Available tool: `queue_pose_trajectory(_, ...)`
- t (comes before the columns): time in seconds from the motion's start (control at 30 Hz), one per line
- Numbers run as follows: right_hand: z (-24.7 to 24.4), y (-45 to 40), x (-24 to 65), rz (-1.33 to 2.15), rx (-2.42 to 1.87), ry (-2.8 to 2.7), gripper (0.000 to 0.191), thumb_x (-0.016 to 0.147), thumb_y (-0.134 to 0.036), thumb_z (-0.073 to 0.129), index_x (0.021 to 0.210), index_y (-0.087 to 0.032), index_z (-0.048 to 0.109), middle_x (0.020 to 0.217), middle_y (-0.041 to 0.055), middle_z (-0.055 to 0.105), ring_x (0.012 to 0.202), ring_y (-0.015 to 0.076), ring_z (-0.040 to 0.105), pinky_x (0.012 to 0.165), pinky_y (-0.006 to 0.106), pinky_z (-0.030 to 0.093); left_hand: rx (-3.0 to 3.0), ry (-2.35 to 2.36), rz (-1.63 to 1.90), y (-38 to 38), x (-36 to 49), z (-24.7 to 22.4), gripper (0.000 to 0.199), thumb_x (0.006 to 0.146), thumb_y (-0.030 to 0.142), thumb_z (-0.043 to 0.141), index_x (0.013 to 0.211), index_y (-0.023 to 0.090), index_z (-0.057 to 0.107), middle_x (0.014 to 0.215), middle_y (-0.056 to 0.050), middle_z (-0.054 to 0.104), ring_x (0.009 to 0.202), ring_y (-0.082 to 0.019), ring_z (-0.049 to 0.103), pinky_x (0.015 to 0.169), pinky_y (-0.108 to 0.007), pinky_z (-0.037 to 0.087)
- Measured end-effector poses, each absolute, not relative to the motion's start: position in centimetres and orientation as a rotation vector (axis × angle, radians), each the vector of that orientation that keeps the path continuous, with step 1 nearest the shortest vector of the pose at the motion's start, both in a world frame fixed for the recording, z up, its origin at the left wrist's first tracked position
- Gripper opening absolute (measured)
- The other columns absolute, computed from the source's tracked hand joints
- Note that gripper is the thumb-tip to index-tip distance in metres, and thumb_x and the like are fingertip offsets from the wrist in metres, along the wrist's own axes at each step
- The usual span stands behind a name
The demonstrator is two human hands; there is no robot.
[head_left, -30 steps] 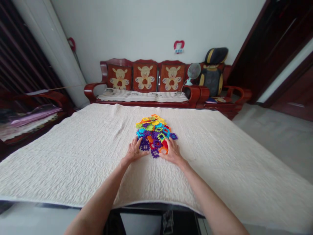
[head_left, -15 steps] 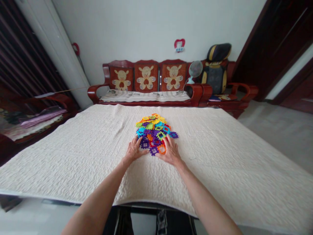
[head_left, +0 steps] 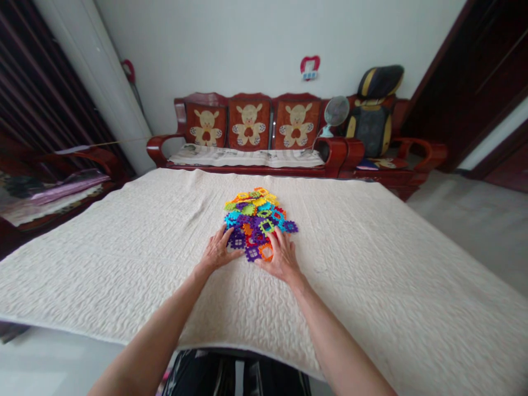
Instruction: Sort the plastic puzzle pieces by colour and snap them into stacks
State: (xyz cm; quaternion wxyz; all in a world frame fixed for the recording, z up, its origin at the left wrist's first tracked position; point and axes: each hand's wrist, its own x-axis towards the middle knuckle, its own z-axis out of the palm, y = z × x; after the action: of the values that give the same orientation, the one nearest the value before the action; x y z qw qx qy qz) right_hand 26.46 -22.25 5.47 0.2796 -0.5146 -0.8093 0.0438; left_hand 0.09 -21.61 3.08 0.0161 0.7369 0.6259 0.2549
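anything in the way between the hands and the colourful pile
Nothing visible blocks the pile: the left hand is at its near left edge and the right hand at its near right edge.

A cream quilted tablecloth (head_left: 355,242) covers the whole top here, puckered all over with wavy stitching and creased left of the middle. On it sits a loose heap of toothed plastic tiles (head_left: 248,210): yellow and orange farthest off, then lime and turquoise, mostly purple nearest.

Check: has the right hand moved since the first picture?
Yes: the right hand has shifted slightly left against the sofa, though the whole view shifted too.
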Motion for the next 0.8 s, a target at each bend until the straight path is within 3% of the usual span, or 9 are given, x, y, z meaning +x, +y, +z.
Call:
queue_pose_trajectory(0.57,5.5,-22.4,26.5,0.146,-1.342,-2.159,0.074,0.082,-0.050,0.065,0.147,-0.021,0.043,0.159,0.0169,0.032,0.143,0.0394,0.031,0.110,0.058,0.035,2.301,1.946,0.750,-21.8,0.0,3.6,0.085,0.080,0.061,0.068,0.152,0.027,0.039,0.159,-0.015,0.038,0.141,-0.035,0.044,0.114,-0.049,0.040)
queue_pose_trajectory(0.8,3.6,-21.4,26.3,0.141,-1.220,-1.978,0.090,0.076,-0.044,0.074,0.149,-0.011,0.033,0.158,0.0248,0.028,0.144,0.0404,0.031,0.114,0.059,0.035,2.334,1.962,0.716,-21.6,-0.2,3.0,0.087,0.082,0.064,0.063,0.153,0.022,0.038,0.159,-0.019,0.036,0.142,-0.035,0.044,0.112,-0.049,0.042)
